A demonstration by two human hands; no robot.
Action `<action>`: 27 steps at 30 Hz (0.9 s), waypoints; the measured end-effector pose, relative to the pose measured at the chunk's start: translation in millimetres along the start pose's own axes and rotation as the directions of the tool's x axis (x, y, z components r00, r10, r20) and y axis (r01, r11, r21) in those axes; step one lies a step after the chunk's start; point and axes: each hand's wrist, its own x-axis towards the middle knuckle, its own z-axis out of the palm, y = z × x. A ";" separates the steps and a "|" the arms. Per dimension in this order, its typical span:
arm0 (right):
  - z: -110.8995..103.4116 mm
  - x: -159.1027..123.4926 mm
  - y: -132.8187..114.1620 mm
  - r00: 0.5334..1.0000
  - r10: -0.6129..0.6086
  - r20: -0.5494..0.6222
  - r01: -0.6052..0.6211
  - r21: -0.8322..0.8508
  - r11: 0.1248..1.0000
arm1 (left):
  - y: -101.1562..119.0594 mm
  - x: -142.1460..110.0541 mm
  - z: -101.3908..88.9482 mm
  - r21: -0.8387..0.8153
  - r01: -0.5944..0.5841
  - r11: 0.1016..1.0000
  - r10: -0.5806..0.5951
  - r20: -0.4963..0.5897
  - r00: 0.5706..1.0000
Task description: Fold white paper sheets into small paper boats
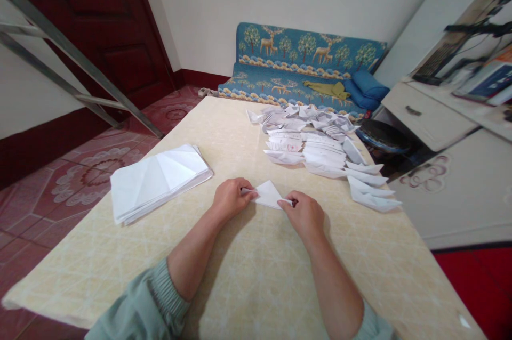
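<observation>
A small folded paper boat (pixel 268 193), white with a pointed peak in its middle, is stretched between my two hands just over the table. My left hand (pixel 233 199) pinches its left tip between thumb and fingers. At the opposite tip, my right hand (pixel 304 214) grips the paper the same way. Left of my hands lies a stack of white paper sheets (pixel 160 177), the top one marked with crease lines. Beyond my right hand, several finished paper boats (pixel 324 151) stand nested in rows, some with printing on them.
A pale yellow patterned cloth covers the table (pixel 256 281). Behind it stands a blue sofa (pixel 260 81) with deer and trees. A metal ladder (pixel 80 57) leans at the left by a dark red door (pixel 108 25). On the right are a white cabinet (pixel 472 180) and a round black stool (pixel 382 135).
</observation>
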 end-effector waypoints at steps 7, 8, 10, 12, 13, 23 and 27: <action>-1.6 -1.2 1.5 0.999 -0.036 0.003 0.036 0.065 0.997 | 3.0 -0.4 -1.6 0.052 -0.009 0.999 0.008 0.015 1.000; -1.5 -1.2 1.8 0.999 -0.040 0.002 0.040 0.068 0.997 | 3.1 -0.5 -1.7 0.059 -0.013 0.998 0.013 0.015 1.000; -1.2 -1.3 2.1 0.999 -0.048 -0.001 0.048 0.070 0.996 | 3.5 -0.7 -2.2 0.074 -0.019 0.997 0.017 0.024 1.000; -0.7 -1.5 1.9 0.998 -0.057 -0.004 0.058 0.064 0.996 | 4.6 -1.0 -2.9 0.087 -0.022 0.996 0.019 0.041 0.999; -0.4 -1.8 1.6 0.998 -0.058 -0.005 0.058 0.057 0.997 | 5.2 -1.2 -3.2 0.091 -0.022 0.996 0.018 0.047 0.999; 0.9 -2.1 -2.1 0.999 -0.040 -0.014 0.040 0.006 0.999 | 5.9 -4.6 -3.3 0.088 0.086 0.992 -0.084 -0.028 0.996; 2.1 -2.5 -0.8 0.998 -0.054 -0.007 0.054 0.023 0.998 | 4.9 -6.5 -3.4 0.056 0.131 0.990 -0.127 -0.067 0.990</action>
